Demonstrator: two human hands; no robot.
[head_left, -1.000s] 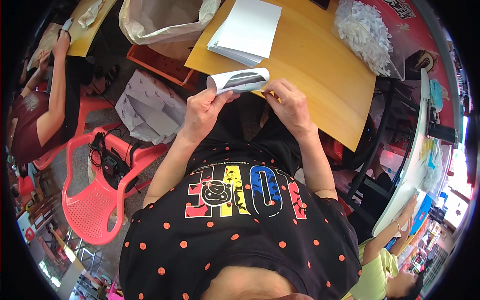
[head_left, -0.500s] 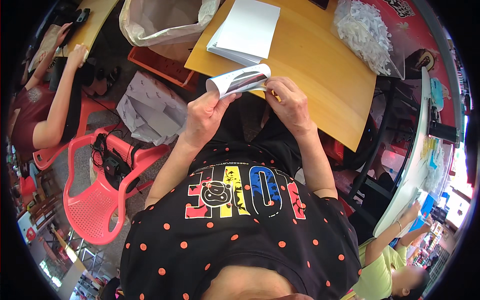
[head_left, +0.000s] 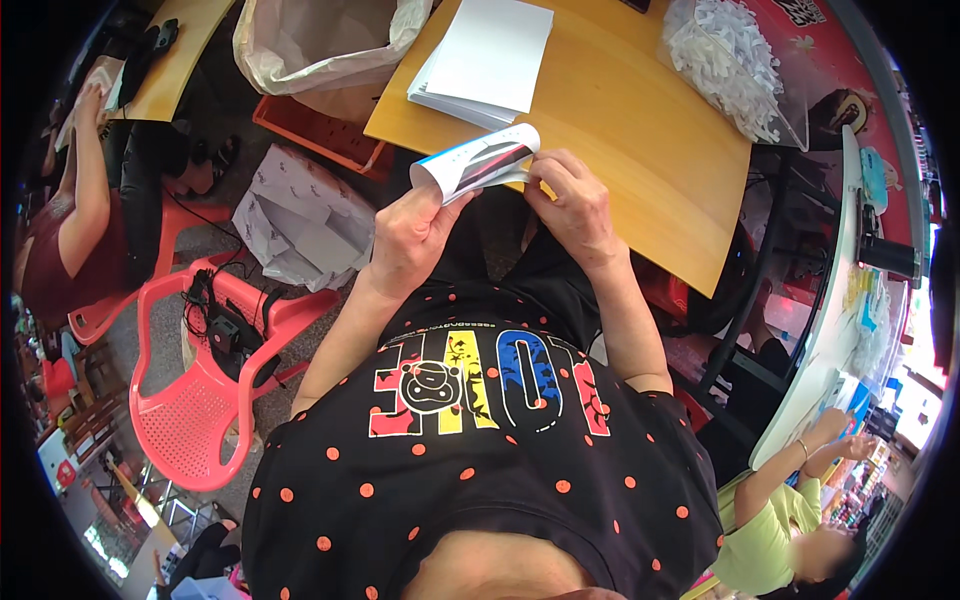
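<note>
I have one curled printed sheet point(head_left: 480, 160) between my hands, above the near edge of the tabletop point(head_left: 640, 150); whether it is a single leaf or several together, I can't tell. My left hand point(head_left: 408, 235) is clamped on its left end, thumb against fingers, and my right hand point(head_left: 576, 205) pinches its right edge. The step, as I judge it, is handling this curl; the next move calls for keeping both pinches firm, since the paper could spring open.

Beyond it, toward the tabletop's left edge, lies one stack of white sheets point(head_left: 495, 55), too tight to count leaf by leaf. By the right edge sits one clear bag of white strips point(head_left: 725, 75), the strips beyond counting. Off the left corner I count one open-mouthed sack point(head_left: 262, 70), one orange crate point(head_left: 315, 138) and one crumpled white wrapper point(head_left: 300, 215). Farther left are two pink-red chairs point(head_left: 190, 435), the nearer holding one black device point(head_left: 232, 335).
</note>
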